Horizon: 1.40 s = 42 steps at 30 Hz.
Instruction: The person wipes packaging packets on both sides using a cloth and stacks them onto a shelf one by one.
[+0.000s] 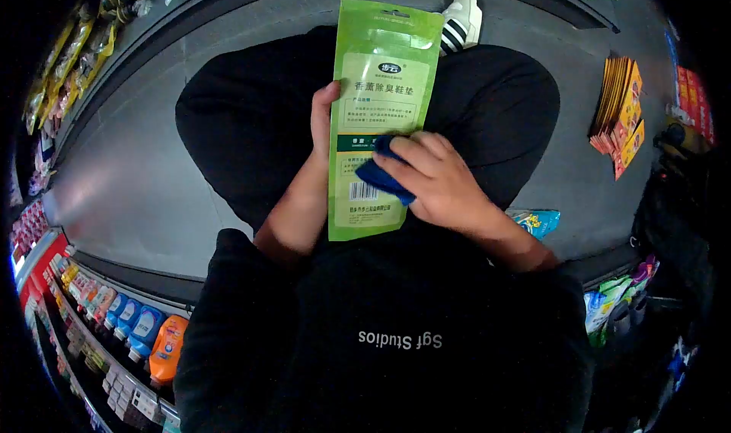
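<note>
A long green package [384, 113] with printed labels and a barcode stands upright over my crossed legs. My left hand [324, 128] grips its left edge, the thumb on the front and the other fingers hidden behind. A dark blue cloth [387, 180] is bunched under the fingers of my right hand [430, 173], which presses it against the lower front of the package, just above and beside the barcode.
Orange-yellow packets [626, 117] stand fanned on the grey floor [601, 205] at the right. A blue packet [539, 221] lies by my right forearm. Bottles [146, 330] line a shelf at the lower left. Bagged goods hang at the upper left.
</note>
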{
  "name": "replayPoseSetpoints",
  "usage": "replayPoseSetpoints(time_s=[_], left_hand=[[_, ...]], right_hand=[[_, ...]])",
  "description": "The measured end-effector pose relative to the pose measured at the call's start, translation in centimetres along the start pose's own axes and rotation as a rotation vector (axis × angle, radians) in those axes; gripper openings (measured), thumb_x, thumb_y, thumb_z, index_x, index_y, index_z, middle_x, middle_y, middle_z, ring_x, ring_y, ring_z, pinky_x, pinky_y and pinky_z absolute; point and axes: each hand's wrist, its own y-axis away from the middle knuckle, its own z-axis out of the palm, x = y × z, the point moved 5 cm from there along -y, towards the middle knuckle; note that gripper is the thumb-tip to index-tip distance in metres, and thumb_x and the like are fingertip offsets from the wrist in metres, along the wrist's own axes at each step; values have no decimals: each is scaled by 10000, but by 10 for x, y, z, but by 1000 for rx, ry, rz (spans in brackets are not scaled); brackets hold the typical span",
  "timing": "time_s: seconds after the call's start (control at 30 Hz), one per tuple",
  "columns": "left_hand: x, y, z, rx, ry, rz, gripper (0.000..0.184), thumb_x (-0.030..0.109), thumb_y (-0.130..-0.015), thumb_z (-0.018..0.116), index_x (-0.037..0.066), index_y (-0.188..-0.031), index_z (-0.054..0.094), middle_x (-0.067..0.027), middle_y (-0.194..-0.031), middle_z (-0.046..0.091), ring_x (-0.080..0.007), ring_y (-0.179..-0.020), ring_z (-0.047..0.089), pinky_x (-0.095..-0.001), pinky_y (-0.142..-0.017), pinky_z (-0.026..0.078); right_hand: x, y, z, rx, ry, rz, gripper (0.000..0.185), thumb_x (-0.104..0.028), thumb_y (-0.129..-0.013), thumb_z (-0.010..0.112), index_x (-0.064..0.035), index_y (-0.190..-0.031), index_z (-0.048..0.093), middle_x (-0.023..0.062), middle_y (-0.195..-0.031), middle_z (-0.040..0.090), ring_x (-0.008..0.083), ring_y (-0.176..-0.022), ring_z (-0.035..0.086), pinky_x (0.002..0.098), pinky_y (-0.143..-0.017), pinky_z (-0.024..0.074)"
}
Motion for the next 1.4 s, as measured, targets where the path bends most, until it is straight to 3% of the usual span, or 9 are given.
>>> replayPoseSetpoints(time_s=[0.17,0.47,0.53,0.63,0.73,0.97,1.13,1.17,1.4], left_hand=[[0,-3,11,-75,3,-25,711,570,-863,354,32,-1318,447,-197,-1242,551,-322,-1072,585,-437,-907,489],[-4,-1,49,190,-477,68,714,568,-864,378,70,-1374,401,-181,-1265,535,-299,-1125,563,-437,-932,479],[-2,-1,39,188,-458,67,698,564,-875,368,74,-1370,407,-174,-1267,535,-289,-1126,562,-430,-939,474],[-2,1,26,-198,209,-43,674,560,-927,267,52,-1341,427,-173,-1311,507,-284,-1191,511,-438,-1050,365],[-3,1,27,269,-319,32,698,568,-896,329,31,-1326,448,-203,-1285,520,-318,-1111,563,-416,-964,444],[-12,-3,25,63,-300,-118,912,682,-840,288,-12,-1431,255,-330,-1363,379,-441,-1225,450,-528,-987,419],[-16,21,40,133,-271,-25,931,722,-843,235,8,-1439,259,-287,-1399,360,-417,-1256,425,-521,-1014,387],[-22,26,35,-139,46,-118,908,694,-854,244,4,-1443,247,-301,-1401,351,-426,-1253,428,-512,-1018,382],[-27,37,39,22,-167,-117,903,629,-838,324,-54,-1424,239,-345,-1374,354,-436,-1234,444,-525,-1031,367]], right_hand=[[-7,6,-5,-169,-137,-75,561,-46,-622,688,-70,-1175,594,108,-1111,539,299,-1007,532,408,-875,446],[38,-65,-85,464,154,-7,493,-65,-718,637,-63,-1208,580,161,-1125,557,348,-1025,552,394,-876,457],[36,-75,-62,332,300,59,529,-38,-682,636,-86,-1206,578,147,-1109,540,331,-1034,526,400,-882,452],[19,-56,-16,154,195,40,619,-18,-609,630,-101,-1219,564,135,-1120,509,332,-1029,506,414,-867,458],[-4,-25,11,17,66,-17,660,-33,-582,648,-99,-1232,554,127,-1142,501,337,-1055,495,415,-870,464],[-24,10,13,-239,-359,-120,656,-17,-590,680,-88,-1232,565,129,-1166,517,330,-1075,513,423,-915,462],[19,8,-41,351,-298,202,411,-2,-720,670,-9,-1129,623,160,-1083,579,301,-981,585,376,-885,468],[30,12,-45,478,-354,307,341,-16,-787,657,-2,-1126,622,157,-1080,586,275,-1004,579,354,-881,464],[53,-12,-65,547,-264,207,346,8,-798,651,-37,-1140,632,145,-1091,592,239,-998,588,308,-871,460]])
